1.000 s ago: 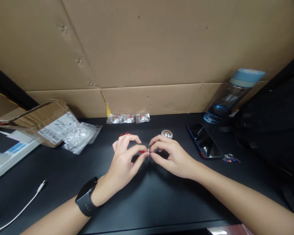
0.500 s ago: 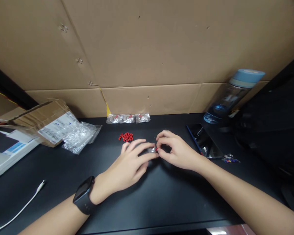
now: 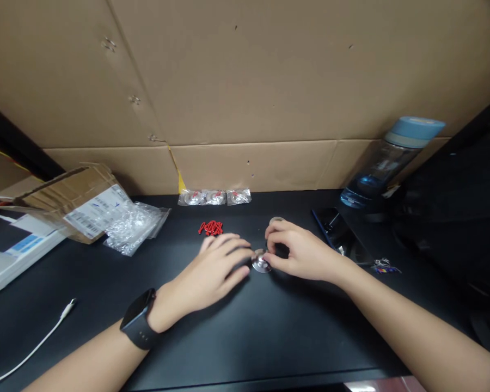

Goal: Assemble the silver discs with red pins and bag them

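Note:
A round shiny metal disc lies between my hands on the black table. My left hand, palm down, has its fingers apart just left of the disc. With thumb and fingers bent together, my right hand touches the disc's right side; whether a small part is also between them is hidden. Another round rim shows behind my right fingers. Small red pieces lie in a pile beyond my left hand. Three clear packets with discs and red pieces stand in a row near the cardboard.
An open cardboard box and clear plastic bags are at the left, with a white cable nearer. A dark phone, keys and a blue-capped bottle are at the right. Cardboard walls the back.
My left fingers have drawn back slightly to the left, uncovering the metal disc. The red piece seen at my right fingertips before no longer shows there.

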Motion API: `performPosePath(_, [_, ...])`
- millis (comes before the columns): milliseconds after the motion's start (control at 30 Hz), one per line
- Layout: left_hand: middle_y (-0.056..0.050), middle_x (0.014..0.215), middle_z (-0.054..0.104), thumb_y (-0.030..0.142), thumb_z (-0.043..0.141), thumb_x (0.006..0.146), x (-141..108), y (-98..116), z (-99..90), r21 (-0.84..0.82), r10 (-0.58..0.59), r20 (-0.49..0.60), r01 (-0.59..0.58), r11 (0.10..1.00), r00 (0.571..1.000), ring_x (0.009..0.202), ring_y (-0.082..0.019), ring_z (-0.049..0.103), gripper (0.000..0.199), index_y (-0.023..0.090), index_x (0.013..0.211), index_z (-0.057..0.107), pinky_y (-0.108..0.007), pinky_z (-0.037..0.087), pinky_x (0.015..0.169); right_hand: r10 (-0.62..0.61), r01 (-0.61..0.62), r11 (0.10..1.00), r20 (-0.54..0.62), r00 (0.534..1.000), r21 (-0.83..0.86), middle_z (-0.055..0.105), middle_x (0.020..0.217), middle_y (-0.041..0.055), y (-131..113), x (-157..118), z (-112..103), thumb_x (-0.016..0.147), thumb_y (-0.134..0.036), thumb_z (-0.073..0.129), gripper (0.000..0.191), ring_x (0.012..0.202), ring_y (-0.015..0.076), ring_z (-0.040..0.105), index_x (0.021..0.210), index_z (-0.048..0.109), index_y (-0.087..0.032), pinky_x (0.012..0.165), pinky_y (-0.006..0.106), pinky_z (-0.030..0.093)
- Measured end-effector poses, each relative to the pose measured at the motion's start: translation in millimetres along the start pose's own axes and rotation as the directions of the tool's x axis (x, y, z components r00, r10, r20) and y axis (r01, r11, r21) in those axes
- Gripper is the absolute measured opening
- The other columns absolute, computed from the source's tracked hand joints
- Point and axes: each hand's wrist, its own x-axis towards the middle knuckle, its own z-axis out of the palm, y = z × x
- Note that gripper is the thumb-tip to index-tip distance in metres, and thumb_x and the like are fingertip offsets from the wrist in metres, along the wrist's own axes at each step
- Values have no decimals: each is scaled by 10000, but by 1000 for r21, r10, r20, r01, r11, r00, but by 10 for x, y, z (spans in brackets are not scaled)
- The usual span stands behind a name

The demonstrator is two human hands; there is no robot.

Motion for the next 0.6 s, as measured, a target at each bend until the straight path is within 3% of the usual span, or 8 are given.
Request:
performPosePath(100, [-107,1256,665,288,522,1022,14,-168,-14,124,-168,-179,192,974,969,1231,-306,523,292,244,1272,666,-486,394,995,21,-30,991,-74,997,-127,677,1081,69,132,23,-59,904,-287,688,109,1004,253,626,987,656,-223,908,408,515])
performPosePath(167, [-134,1223,647,270,543,993,9,-252,-21,206,-220,-227,268,941,949,1194,-328,516,326,222,1287,675,-487,413,947,48,-68,980,-106,993,-189,673,1188,87,260,36,-67,875,-236,704,247,1069,282,621,1115,649,-227,943,444,513])
performPosePath(333, [-149,1254,592,273,557,977,-3,-322,-26,329,-247,-219,310,892,944,1183,-351,491,358,244,1307,692,-491,425,905,85,-98,983,-87,993,-155,688,1236,74,496,54,-7,862,-188,685,356,1106,292,638,1208,637,-258,966,466,524])
performPosePath(600, [-165,1305,593,298,546,984,-28,-155,-32,421,-265,-206,330,845,942,1239,-390,464,367,205,1309,687,-527,409,907,77,-91,985,-99,992,-146,688,1235,75,493,58,-29,854,-136,660,342,1104,280,638,1174,648,-254,961,454,529])
